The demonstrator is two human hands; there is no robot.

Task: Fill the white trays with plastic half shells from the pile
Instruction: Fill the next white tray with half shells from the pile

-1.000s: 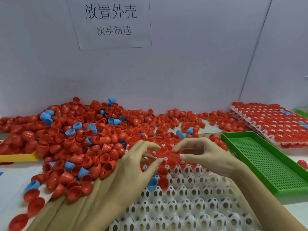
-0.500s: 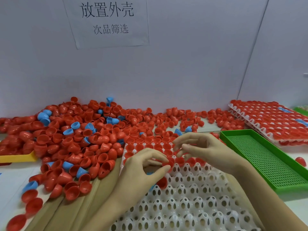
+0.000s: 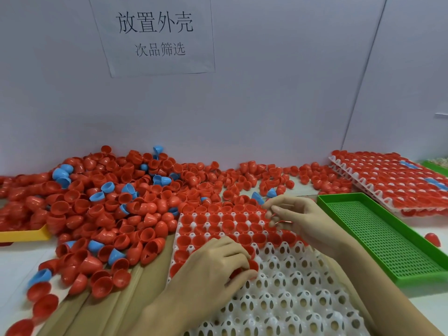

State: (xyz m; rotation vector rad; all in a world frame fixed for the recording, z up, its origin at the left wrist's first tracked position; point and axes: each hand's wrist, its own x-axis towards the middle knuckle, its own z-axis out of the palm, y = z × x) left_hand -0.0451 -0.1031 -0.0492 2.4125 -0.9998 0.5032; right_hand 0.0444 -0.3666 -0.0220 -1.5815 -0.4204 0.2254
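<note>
Half shells (image 3: pixel 213 223) fill the white tray's (image 3: pixel 291 294) far rows; left hand (image 3: pixel 213 267) pinches one, right hand (image 3: pixel 300 217) seemingly another.

At the lower centre, the curled left hand (image 3: pixel 215 265) covers most of a red plastic half shell (image 3: pixel 253 266). The white perforated plastic tray (image 3: pixel 291 299) runs off the bottom edge; the yellow plastic tray (image 3: pixel 24 235) is cut off at the left edge.

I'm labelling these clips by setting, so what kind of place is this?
Probably a factory sorting or packing bench: a big pile of red and blue half shells, a white tray being filled by hand, filled trays stacked at the right, and a paper sign on the wall.
</note>
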